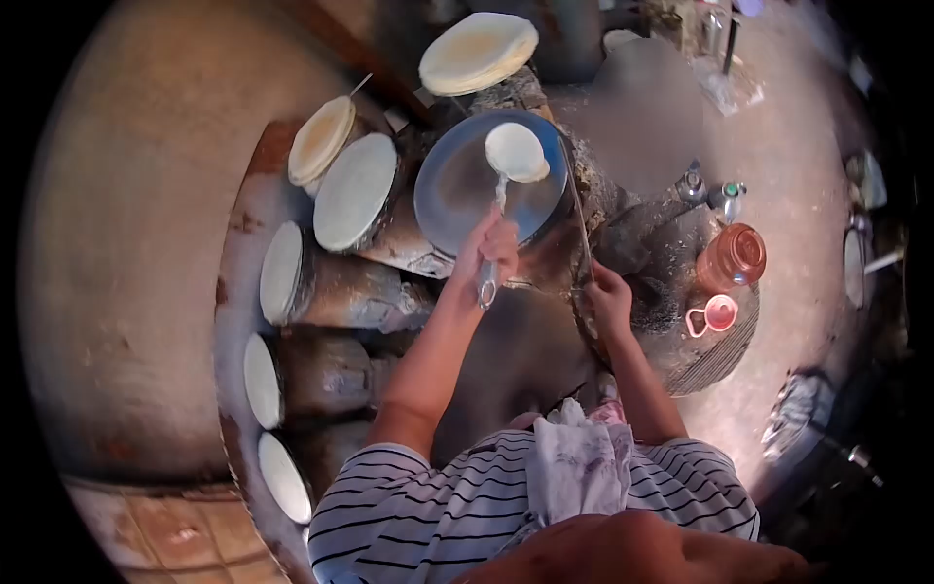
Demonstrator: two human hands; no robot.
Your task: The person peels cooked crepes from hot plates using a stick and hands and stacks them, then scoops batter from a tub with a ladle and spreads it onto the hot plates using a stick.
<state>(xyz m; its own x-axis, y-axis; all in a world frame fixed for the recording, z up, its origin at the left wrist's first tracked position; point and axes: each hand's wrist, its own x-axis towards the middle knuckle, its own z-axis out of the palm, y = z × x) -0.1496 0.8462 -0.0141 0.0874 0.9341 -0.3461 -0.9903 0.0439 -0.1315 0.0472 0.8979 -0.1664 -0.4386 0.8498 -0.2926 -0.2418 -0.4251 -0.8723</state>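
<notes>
My left hand [494, 245] is closed around the handle of a ladle [514, 148] whose round bowl is white. The bowl is over a dark round griddle [449, 195], with a small white patch beside its rim that looks like batter. My right hand [607, 292], fingers closed, grips a long thin stick [577, 200] that runs up along the griddle's right edge. I cannot tell whether the stick touches the griddle.
Round pans with white tops [356, 192] line the left side. Stacks of flat round breads [479, 54] stand at the back. On the right are a reddish jar [730, 258], a pink mug [720, 312] and bottles [727, 198]. A blurred area covers the upper right.
</notes>
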